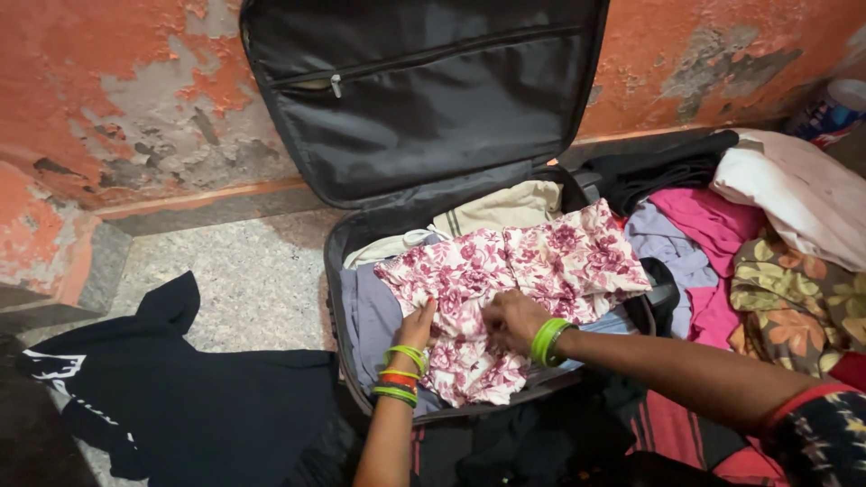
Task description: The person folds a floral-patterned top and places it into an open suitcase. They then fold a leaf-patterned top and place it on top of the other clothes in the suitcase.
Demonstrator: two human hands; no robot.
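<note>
head view: the left hand lies flat, fingers together, on the pink floral garment spread atop clothes in the open black suitcase; the right hand pinches its fabric near the middle. a dark shirt lies on the floor, left.

Home room — open suitcase, clothes pile, peeling wall.

One suitcase, two hands.
</note>
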